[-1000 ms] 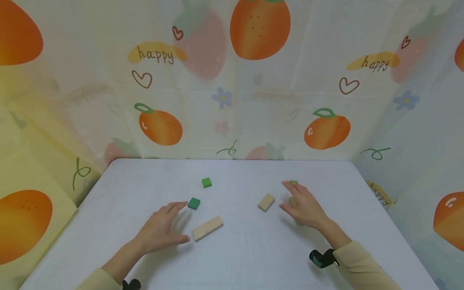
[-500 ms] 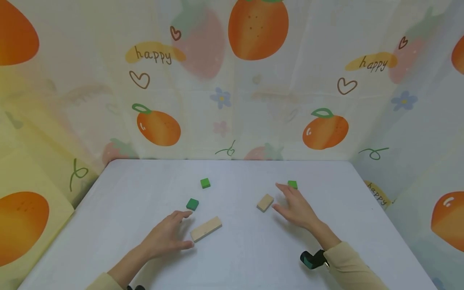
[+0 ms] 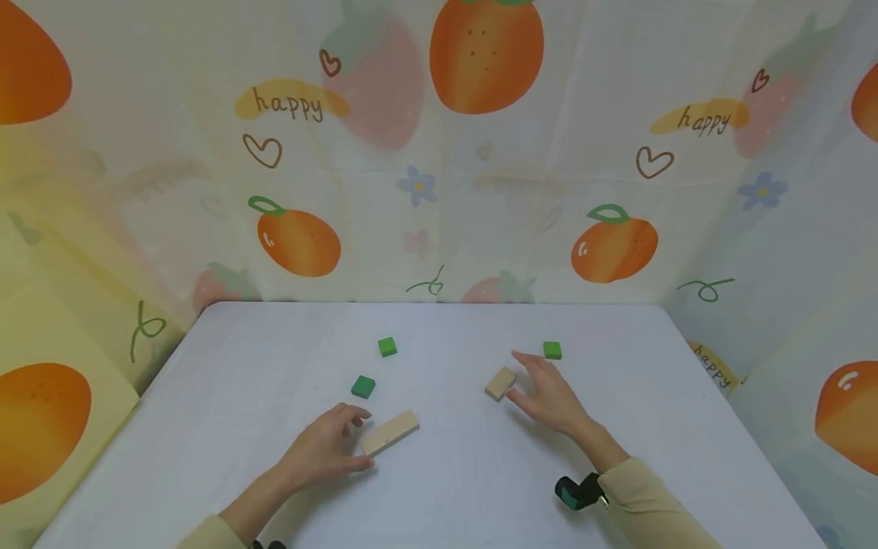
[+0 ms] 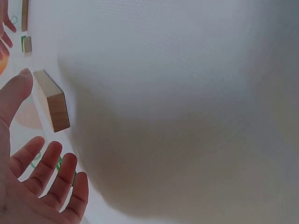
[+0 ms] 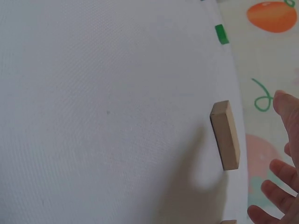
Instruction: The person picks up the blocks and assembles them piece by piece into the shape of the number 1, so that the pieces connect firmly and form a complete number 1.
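My left hand [image 3: 328,446] hovers low at the near left end of a long pale wooden block [image 3: 391,432], thumb and bent fingers spread on either side of that end. The left wrist view shows a gap between the fingers and this block [image 4: 52,102]. My right hand [image 3: 551,396] is beside a shorter wooden block [image 3: 500,383], its thumb tip at the block's right edge and the index finger reaching past its far side. In the right wrist view, the hand [image 5: 289,154] has its thumb and fingers spread apart, nothing gripped. Both hands are palm down.
A dark green block [image 3: 363,386] lies beyond the left hand, a light green one [image 3: 387,347] farther back. Another light green block [image 3: 552,350] sits beyond the right hand. A further wooden block [image 5: 229,221] shows at the right wrist view's lower edge. A printed curtain [image 3: 439,191] backs the white table.
My left hand has shifted right and nearer, its fingers bending toward the long block. My right hand has moved left to the shorter block, uncovering the light green block behind it.
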A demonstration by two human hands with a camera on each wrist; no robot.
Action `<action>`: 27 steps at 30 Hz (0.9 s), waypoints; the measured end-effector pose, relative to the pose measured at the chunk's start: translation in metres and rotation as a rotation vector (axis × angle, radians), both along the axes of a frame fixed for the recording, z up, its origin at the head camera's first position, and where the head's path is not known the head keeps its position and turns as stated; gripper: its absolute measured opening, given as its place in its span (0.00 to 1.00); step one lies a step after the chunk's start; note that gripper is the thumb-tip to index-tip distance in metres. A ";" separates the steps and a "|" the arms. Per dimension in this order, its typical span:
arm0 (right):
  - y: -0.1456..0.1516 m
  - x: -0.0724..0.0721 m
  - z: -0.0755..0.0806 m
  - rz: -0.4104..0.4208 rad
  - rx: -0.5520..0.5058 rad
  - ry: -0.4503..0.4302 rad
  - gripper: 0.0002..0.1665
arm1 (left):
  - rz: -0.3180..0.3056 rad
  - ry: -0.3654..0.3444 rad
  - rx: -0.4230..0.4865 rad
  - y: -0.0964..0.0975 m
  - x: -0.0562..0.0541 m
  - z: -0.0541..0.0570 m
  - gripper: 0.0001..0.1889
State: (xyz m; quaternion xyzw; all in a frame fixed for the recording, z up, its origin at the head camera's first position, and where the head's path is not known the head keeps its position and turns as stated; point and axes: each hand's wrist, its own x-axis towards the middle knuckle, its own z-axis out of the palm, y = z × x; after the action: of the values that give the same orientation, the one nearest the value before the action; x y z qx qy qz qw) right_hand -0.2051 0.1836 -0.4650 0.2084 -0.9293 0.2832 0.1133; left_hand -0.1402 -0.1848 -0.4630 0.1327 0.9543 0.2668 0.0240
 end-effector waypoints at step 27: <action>-0.017 -0.003 -0.016 -0.034 -0.026 -0.068 0.36 | 0.038 -0.022 -0.057 0.011 -0.004 -0.011 0.22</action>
State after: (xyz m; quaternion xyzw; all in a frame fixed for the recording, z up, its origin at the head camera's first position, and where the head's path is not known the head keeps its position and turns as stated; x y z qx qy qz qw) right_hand -0.2082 0.1670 -0.4815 0.1815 -0.9322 0.3001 0.0890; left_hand -0.1442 -0.1734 -0.4744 0.1108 0.9636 0.2411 0.0332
